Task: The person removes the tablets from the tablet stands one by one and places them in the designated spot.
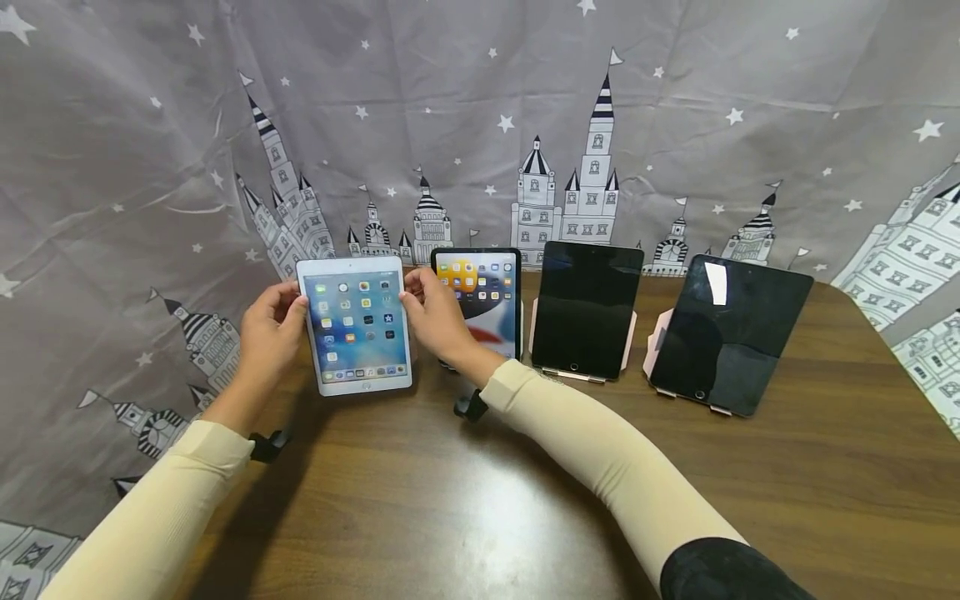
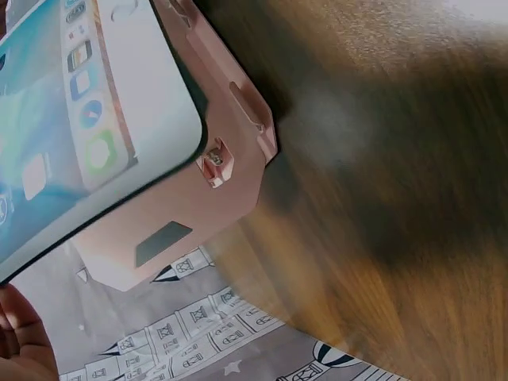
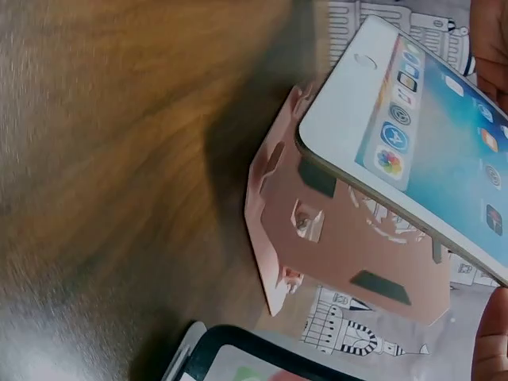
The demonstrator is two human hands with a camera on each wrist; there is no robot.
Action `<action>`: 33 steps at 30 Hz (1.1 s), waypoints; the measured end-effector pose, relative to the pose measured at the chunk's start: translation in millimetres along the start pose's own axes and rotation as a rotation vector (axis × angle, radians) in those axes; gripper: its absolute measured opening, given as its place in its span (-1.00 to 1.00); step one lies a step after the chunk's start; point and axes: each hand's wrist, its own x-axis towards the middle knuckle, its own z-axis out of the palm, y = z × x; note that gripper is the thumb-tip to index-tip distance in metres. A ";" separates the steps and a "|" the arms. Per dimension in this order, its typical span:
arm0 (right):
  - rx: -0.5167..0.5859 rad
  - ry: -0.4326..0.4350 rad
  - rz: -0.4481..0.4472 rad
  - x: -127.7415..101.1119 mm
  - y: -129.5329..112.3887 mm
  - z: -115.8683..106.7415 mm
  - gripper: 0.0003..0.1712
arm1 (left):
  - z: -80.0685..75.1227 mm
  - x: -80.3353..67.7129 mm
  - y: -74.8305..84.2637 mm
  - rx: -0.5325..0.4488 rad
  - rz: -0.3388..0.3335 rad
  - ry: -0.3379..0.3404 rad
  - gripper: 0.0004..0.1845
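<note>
A white tablet (image 1: pixel 358 333) with a lit screen of app icons is held upright at the left of the table in the head view. My left hand (image 1: pixel 272 327) pinches its left edge, thumb in front. On the opposite edge, my right hand (image 1: pixel 440 323) grips with thumb and fingers. Behind the tablet stands a pink metal stand (image 3: pixel 365 254) with dark pads and small lips at its foot. In the left wrist view the tablet's lower corner is apart from the lips of the stand (image 2: pixel 198 210). The head view hides most of that stand.
Right of the white tablet, a black-rimmed tablet (image 1: pixel 487 312) with a lit screen stands propped. Two dark-screened tablets, one in the middle (image 1: pixel 588 308) and one at the right (image 1: pixel 731 333), lean on pink stands. A grey castle-print cloth (image 1: pixel 450 100) hangs behind the wooden table (image 1: pixel 420 517).
</note>
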 end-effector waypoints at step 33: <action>0.159 -0.069 0.278 -41.3 5.3 28.0 -0.88 | -16.2 -22.1 -25.4 0.075 -0.162 -0.220 -0.58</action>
